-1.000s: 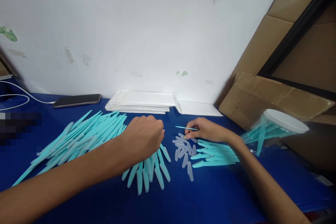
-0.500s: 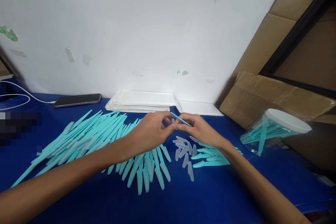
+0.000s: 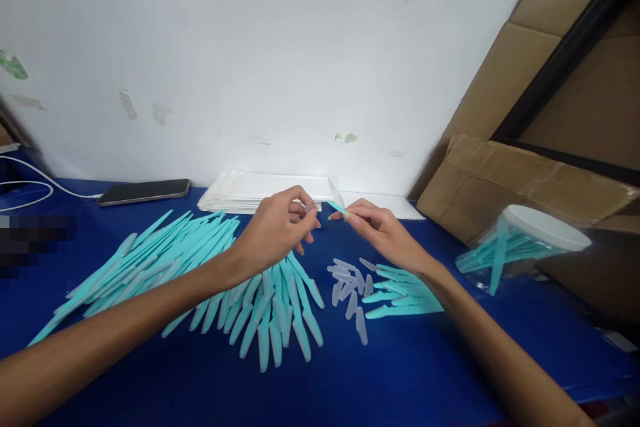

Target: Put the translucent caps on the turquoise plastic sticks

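My right hand (image 3: pixel 377 227) is raised above the blue table (image 3: pixel 410 373) and pinches a thin teal stick (image 3: pixel 337 207) that points left. Close beside it, my left hand (image 3: pixel 277 227) has its fingertips pinched together near the stick's tip; what they hold is too small to make out. Below my hands lie several translucent caps (image 3: pixel 350 287). Left of the caps a fan of capped teal sticks (image 3: pixel 275 310) spreads out. To the caps' right lies a small heap of bare teal sticks (image 3: pixel 405 290).
A large pile of teal sticks (image 3: pixel 150 257) covers the left of the table. A phone (image 3: pixel 145 191) and a white cable (image 3: pixel 30 193) lie at the back left. White trays (image 3: pixel 270 190) are stacked by the wall. A tipped clear jar (image 3: pixel 520 243) of sticks and cardboard (image 3: pixel 515 180) sit at the right.
Both hands rose from the table and met in the air. My right hand carried the teal stick up; my left hand left the capped sticks and came to the stick's tip.
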Demonstrator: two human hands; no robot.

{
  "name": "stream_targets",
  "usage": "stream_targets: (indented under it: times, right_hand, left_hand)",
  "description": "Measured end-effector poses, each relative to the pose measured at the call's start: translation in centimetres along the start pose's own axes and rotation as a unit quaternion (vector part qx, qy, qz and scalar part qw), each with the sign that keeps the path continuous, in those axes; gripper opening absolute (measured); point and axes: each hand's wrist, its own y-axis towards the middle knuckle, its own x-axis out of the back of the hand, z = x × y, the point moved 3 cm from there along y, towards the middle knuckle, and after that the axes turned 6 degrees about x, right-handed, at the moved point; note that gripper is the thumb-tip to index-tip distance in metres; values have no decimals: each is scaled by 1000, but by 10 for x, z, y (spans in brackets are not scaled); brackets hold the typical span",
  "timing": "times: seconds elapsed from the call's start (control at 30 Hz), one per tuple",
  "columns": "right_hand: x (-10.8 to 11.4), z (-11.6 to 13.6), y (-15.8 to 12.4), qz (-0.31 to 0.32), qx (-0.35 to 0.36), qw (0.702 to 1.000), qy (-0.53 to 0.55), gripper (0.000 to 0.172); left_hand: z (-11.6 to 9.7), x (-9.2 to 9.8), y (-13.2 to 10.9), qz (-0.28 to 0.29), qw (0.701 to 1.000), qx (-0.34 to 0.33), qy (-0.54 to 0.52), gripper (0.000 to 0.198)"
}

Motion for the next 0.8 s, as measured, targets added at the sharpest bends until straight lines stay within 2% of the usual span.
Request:
stream_targets:
  times: [0.1,0.23,0.37,0.57,0.7,0.8]
  right_hand:
    - [-1,0,1,-13,25,999,-29,31]
    - [-1,-1,0,-25,25,998,-51,30]
    - [1,0,0,-15,26,995,-90,31]
    - [-1,2,-1,15,39,992,-119,32]
    - [-4,2,-1,34,41,987,-149,37]
    - [-7,3,-1,46,43,985,-158,36]
  left_hand:
    - [0,5,3,-38,991,-38,123,25]
    - [4,9,9,-67,947,-118,290,27]
    - [9,10,10,-77,923,-142,350,30]
    - [8,8,5,-107,867,-163,459,32]
    - [7,5,2,-114,857,-174,471,32]
    - [8,1,0,-96,860,-192,463,30]
